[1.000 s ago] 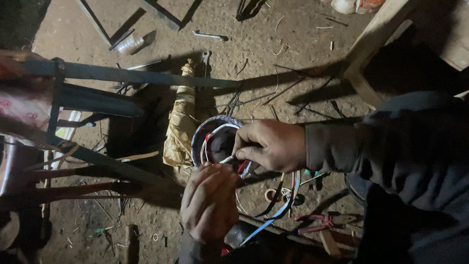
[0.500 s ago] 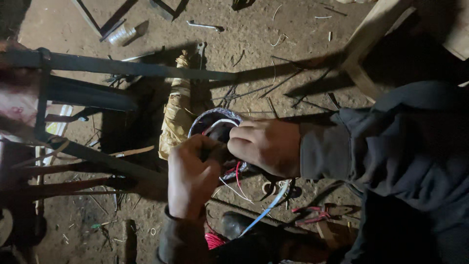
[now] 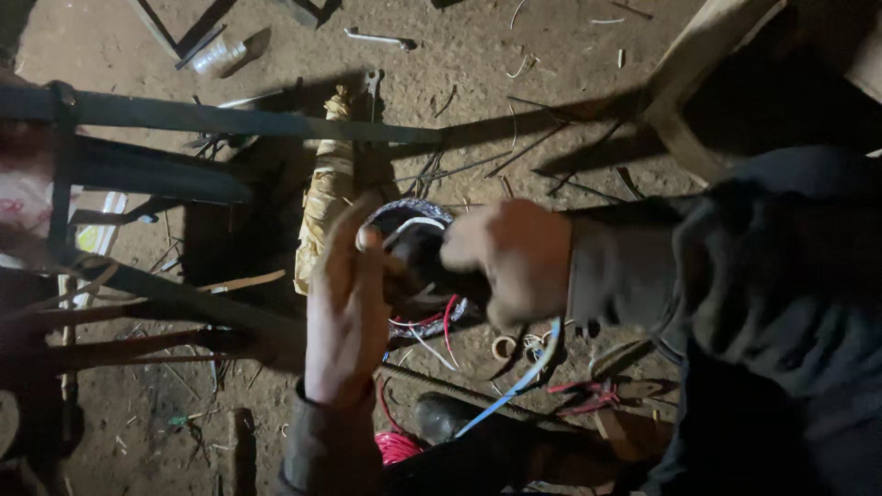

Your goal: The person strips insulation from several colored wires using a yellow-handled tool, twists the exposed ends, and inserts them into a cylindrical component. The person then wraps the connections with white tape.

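My right hand [image 3: 516,259] grips a round wound coil [image 3: 412,241] with white, red and grey wires around it, held over a dirt floor. My left hand [image 3: 347,308] is raised beside the coil with the palm flat and the fingers stretched up, the fingertips touching a white wire [image 3: 404,228] at the coil's top. Red and white wire ends [image 3: 432,326] hang below the coil. A blue wire [image 3: 514,386] trails down from under my right hand.
A dark metal frame [image 3: 184,119] with slanted bars fills the left. A yellowish cloth-wrapped bundle [image 3: 323,197] lies behind the coil. A red wire spool [image 3: 397,448], red-handled pliers [image 3: 588,397], a plastic bottle [image 3: 219,55] and wire scraps lie on the ground. A wooden leg [image 3: 689,83] stands at right.
My left hand rose from below the coil to its left side and opened flat with the fingers up. My right hand kept its grip on the coil.
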